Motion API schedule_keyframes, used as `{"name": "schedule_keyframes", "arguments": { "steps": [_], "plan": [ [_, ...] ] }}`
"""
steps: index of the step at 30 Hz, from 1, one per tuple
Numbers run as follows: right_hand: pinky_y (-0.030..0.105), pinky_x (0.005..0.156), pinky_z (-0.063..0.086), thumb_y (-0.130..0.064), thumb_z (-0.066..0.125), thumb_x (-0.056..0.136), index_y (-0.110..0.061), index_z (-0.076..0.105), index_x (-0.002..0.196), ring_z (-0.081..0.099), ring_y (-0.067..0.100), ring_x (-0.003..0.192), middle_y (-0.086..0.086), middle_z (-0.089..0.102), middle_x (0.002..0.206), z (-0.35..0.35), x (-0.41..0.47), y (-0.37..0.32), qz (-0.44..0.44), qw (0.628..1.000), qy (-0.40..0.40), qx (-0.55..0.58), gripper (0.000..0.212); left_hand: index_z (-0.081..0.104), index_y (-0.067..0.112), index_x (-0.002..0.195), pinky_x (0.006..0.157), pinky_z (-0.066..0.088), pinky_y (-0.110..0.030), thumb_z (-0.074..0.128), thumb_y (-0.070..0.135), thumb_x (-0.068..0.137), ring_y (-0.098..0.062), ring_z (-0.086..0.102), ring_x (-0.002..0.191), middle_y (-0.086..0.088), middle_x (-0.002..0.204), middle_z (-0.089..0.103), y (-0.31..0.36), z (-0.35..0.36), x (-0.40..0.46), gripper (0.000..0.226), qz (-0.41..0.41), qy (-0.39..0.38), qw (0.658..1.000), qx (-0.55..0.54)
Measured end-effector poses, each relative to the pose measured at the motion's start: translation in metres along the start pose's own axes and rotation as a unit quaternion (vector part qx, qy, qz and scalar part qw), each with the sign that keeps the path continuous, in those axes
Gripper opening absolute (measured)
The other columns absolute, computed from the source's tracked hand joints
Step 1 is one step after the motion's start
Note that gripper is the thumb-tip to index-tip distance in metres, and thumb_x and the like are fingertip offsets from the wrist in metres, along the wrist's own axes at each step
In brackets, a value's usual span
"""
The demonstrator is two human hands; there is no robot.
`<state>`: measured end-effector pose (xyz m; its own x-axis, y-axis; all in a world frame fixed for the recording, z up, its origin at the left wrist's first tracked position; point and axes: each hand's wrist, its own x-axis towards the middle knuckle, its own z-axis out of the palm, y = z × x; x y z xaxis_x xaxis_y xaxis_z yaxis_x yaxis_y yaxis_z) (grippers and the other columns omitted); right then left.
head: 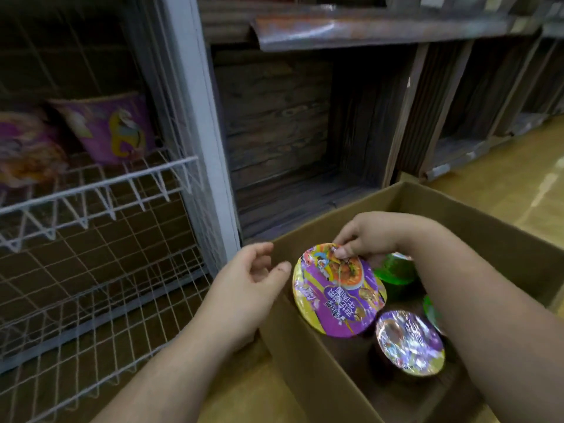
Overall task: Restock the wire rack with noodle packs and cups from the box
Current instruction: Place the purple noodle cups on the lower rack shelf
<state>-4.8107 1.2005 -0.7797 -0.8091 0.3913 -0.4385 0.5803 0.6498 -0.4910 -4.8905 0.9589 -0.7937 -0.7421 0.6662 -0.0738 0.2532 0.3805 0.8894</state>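
Observation:
A cardboard box (308,355) sits on the floor at lower right. My right hand (370,236) pinches the far rim of a purple noodle cup (337,293), which is tilted up inside the box. Just left of that cup, over the box's left wall, my left hand (253,282) hovers with fingers apart, holding nothing. A second purple cup (410,343) stands deeper in the box, and green cups (395,268) lie behind my right arm. The white wire rack (100,190) fills the left, with a purple cup (113,129) lying on its upper shelf.
Another purple cup (26,151) lies at the rack's far left, blurred. The rack's white upright post (198,117) stands between rack and box. Dark wooden shelving (290,123) rises behind the box. Yellowish floor (518,166) stretches to the right.

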Motion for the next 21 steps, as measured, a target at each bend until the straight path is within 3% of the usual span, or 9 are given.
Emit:
{"name": "schedule_keyframes", "arguments": {
  "steps": [3,7,11,13,16,18,21],
  "plan": [
    [0.03,0.072,0.062,-0.036,0.067,0.091,-0.032,0.07,0.109,0.073,0.011,0.086,-0.006,0.073,0.096,-0.028,-0.03,-0.026,-0.043,0.996,0.07,0.022,0.019,0.042,0.037,0.145,0.099,0.052,-0.038,0.07,0.051,0.083,-0.002,0.054,0.116,0.012,0.141,0.05,0.01,-0.011,-0.003,0.07,-0.004,-0.002,0.999,-0.04],
    [0.029,0.078,0.061,-0.035,0.067,0.09,-0.043,0.069,0.092,0.072,0.001,0.084,-0.011,0.076,0.09,-0.05,-0.061,-0.064,-0.135,0.978,0.143,0.067,0.008,0.043,0.042,0.144,0.102,0.05,-0.043,0.068,0.08,0.058,0.005,0.055,0.115,0.024,0.133,0.053,0.03,-0.034,-0.009,0.097,0.015,0.008,0.994,-0.112],
    [0.035,0.074,0.062,-0.035,0.071,0.08,-0.034,0.075,0.094,0.074,0.011,0.087,-0.005,0.078,0.092,-0.055,-0.073,-0.103,-0.204,0.947,0.173,0.176,0.015,0.048,0.047,0.139,0.092,0.057,-0.041,0.06,0.082,0.053,0.004,0.064,0.108,0.023,0.129,0.062,0.051,-0.069,-0.018,0.093,0.042,0.057,0.984,-0.161],
    [0.03,0.066,0.061,-0.035,0.07,0.074,-0.026,0.077,0.094,0.074,0.012,0.086,0.003,0.078,0.096,-0.056,-0.077,-0.124,-0.244,0.916,0.185,0.258,0.023,0.053,0.043,0.136,0.087,0.059,-0.041,0.062,0.076,0.065,-0.001,0.067,0.104,0.02,0.122,0.067,0.061,-0.092,-0.023,0.079,0.058,0.085,0.977,-0.187],
    [0.026,0.066,0.059,-0.028,0.063,0.08,-0.02,0.074,0.108,0.071,0.017,0.092,0.009,0.076,0.106,-0.058,-0.086,-0.161,-0.329,0.869,0.144,0.341,0.032,0.069,0.028,0.115,0.073,0.062,-0.048,0.056,0.049,0.091,-0.014,0.074,0.09,0.006,0.098,0.077,0.077,-0.128,-0.033,0.034,0.061,0.128,0.959,-0.246],
    [0.027,0.075,0.059,-0.024,0.06,0.083,-0.021,0.066,0.123,0.07,0.016,0.1,0.005,0.073,0.115,-0.054,-0.091,-0.192,-0.389,0.846,0.073,0.358,0.041,0.072,0.02,0.098,0.065,0.062,-0.051,0.053,0.043,0.096,-0.024,0.075,0.08,-0.004,0.087,0.078,0.081,-0.156,-0.043,0.03,0.056,0.168,0.945,-0.276],
    [0.029,0.095,0.053,-0.014,0.062,0.085,-0.025,0.053,0.137,0.063,0.014,0.119,-0.001,0.067,0.129,-0.041,-0.089,-0.239,-0.458,0.844,-0.007,0.281,0.054,0.072,0.018,0.099,0.058,0.061,-0.043,0.052,0.044,0.098,-0.027,0.075,0.083,-0.005,0.088,0.078,0.075,-0.201,-0.051,0.032,0.05,0.213,0.934,-0.284]
  ]
}}
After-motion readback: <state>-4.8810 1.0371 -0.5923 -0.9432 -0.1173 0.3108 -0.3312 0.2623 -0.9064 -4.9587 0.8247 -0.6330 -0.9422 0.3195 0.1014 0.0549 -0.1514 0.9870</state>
